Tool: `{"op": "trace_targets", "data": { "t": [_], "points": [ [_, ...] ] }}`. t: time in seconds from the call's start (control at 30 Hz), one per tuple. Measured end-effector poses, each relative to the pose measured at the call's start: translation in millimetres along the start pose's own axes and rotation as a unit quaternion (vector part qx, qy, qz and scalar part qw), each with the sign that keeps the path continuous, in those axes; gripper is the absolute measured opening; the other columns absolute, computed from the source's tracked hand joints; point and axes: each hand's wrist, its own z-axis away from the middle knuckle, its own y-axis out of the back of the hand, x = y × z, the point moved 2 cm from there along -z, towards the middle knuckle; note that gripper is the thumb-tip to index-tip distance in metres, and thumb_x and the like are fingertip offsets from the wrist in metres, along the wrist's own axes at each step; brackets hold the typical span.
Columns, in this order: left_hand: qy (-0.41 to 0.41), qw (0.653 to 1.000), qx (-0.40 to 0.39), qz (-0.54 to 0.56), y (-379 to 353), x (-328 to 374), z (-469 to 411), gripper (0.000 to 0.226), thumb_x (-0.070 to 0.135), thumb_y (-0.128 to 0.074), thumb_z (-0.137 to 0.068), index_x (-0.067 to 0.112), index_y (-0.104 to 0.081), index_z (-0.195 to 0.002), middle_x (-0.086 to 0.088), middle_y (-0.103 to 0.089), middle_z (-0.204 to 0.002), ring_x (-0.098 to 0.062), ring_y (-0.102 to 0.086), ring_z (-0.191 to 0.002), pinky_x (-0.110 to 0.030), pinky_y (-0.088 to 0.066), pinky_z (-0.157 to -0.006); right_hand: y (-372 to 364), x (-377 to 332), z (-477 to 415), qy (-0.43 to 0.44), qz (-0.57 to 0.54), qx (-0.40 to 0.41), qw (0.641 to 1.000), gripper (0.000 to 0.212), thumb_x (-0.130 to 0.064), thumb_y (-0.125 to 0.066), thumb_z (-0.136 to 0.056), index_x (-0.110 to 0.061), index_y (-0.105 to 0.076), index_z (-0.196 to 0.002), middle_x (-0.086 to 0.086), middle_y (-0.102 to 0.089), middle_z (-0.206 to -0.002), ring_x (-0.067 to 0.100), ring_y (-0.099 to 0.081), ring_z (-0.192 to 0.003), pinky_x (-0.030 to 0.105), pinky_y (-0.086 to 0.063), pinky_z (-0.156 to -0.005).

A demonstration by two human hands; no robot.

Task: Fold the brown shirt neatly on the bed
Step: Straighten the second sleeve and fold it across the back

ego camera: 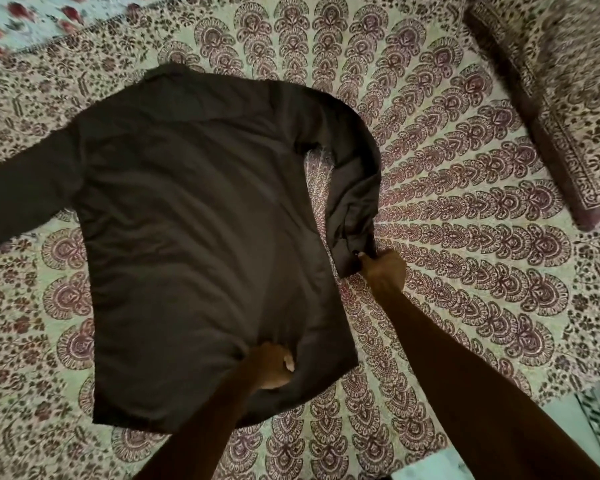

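A person's two hands grip a brown shirt (187,209) spread flat on a patterned bedspread (465,220).

The left hand (271,367) bunches the near hem, fingers closed on the cloth. The right hand (383,271) pinches the cuff of the right sleeve, which curves back toward the near side; the other sleeve stretches off to the left. A matching pillow (568,98) lies at far right.
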Motion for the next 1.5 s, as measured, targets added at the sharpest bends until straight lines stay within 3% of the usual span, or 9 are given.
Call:
{"op": "trace_targets", "data": {
  "t": [0.13,0.43,0.57,0.63,0.73,0.83,0.97,1.23,1.5],
  "points": [
    [-0.043,0.997,0.038,0.042,48.7,13.3,-21.0,0.026,0.014,-0.057,-0.085,0.016,-0.073,-0.105,-0.004,-0.071,-0.113,-0.021,-0.063,-0.109,-0.025,-0.046,-0.093,-1.2,-2.7,-12.3,-0.007,-0.019,0.041,0.999,0.03,-0.025,-0.068,-0.084,0.001,-0.068,-0.1,0.017,-0.072,-0.095,0.022,-0.06,-0.069,0.022,-0.04,-0.055],
    [-0.024,0.988,0.117,0.096,88.2,27.2,-59.0,0.016,0.029,-0.059,-0.082,0.026,-0.071,-0.092,0.002,-0.075,-0.095,-0.018,-0.068,-0.093,-0.03,-0.053,-0.089,3.2,13.2,-22.9,-0.019,-0.044,0.105,0.993,0.031,-0.013,-0.061,-0.086,0.003,-0.052,-0.111,0.022,-0.064,-0.11,0.036,-0.063,-0.101,0.039,-0.05,-0.081],
    [-0.002,0.968,0.21,0.138,71.6,28.3,-50.9,0.012,0.025,-0.063,-0.082,0.023,-0.071,-0.091,0.0,-0.073,-0.099,-0.021,-0.067,-0.095,-0.023,-0.048,-0.083,16.5,7.8,0.0,0.157,0.122,0.201,0.959,0.042,-0.02,-0.066,-0.082,-0.004,-0.048,-0.117,0.02,-0.052,-0.123,0.034,-0.051,-0.11,0.041,-0.049,-0.086],
    [0.007,0.936,0.309,0.171,61.6,20.6,-34.6,0.013,0.024,-0.062,-0.082,0.019,-0.069,-0.092,-0.006,-0.07,-0.099,-0.028,-0.066,-0.091,-0.031,-0.051,-0.081,7.7,6.9,21.0,0.255,0.156,0.123,0.946,0.035,-0.027,-0.06,-0.089,-0.008,-0.051,-0.118,0.017,-0.056,-0.12,0.032,-0.056,-0.106,0.036,-0.05,-0.079],
    [0.1,0.898,0.417,0.093,35.5,-1.2,-8.8,0.027,0.025,-0.062,-0.079,0.023,-0.061,-0.106,-0.007,-0.058,-0.113,-0.033,-0.057,-0.102,-0.043,-0.047,-0.086,-21.7,21.6,52.1,0.265,0.196,-0.066,0.942,0.035,-0.039,-0.053,-0.094,-0.013,-0.054,-0.117,0.014,-0.064,-0.108,0.033,-0.064,-0.095,0.033,-0.049,-0.072],
    [0.228,0.88,0.397,0.127,-9.4,-34.2,17.7,0.05,0.03,-0.067,-0.08,0.023,-0.049,-0.126,-0.009,-0.046,-0.129,-0.034,-0.046,-0.117,-0.051,-0.041,-0.093,-44.3,44.9,84.3,0.238,0.257,-0.123,0.929,0.063,-0.039,-0.064,-0.084,-0.01,-0.038,-0.132,0.017,-0.05,-0.126,0.038,-0.053,-0.11,0.045,-0.05,-0.084],
    [0.255,0.889,0.362,0.12,-68.8,-57.0,45.2,0.063,0.046,-0.065,-0.08,0.026,-0.041,-0.135,-0.007,-0.041,-0.135,-0.033,-0.042,-0.119,-0.056,-0.042,-0.093,-59.1,74.4,115.5,0.193,0.242,-0.094,0.946,0.085,-0.033,-0.076,-0.077,-0.01,-0.025,-0.14,0.019,-0.042,-0.137,0.041,-0.049,-0.115,0.05,-0.051,-0.086],
    [0.212,0.905,0.355,0.096,-118.7,-63.7,71.4,0.034,0.039,-0.063,-0.084,0.022,-0.053,-0.111,-0.004,-0.05,-0.116,-0.029,-0.05,-0.105,-0.048,-0.046,-0.083,-59.5,101.1,126.3,0.041,0.174,-0.056,0.982,0.054,-0.035,-0.079,-0.076,-0.009,-0.056,-0.118,0.015,-0.068,-0.115,0.035,-0.065,-0.104,0.042,-0.051,-0.086],
    [0.155,0.904,0.399,0.017,-79.0,-63.8,68.3,0.031,0.046,-0.053,-0.088,0.022,-0.067,-0.076,0.002,-0.062,-0.094,-0.022,-0.063,-0.085,-0.037,-0.046,-0.08,-61.1,60.8,106.2,0.117,0.218,-0.003,0.969,0.056,-0.036,-0.07,-0.077,-0.007,-0.045,-0.119,0.017,-0.059,-0.117,0.038,-0.055,-0.106,0.046,-0.049,-0.084]
  ]
}}
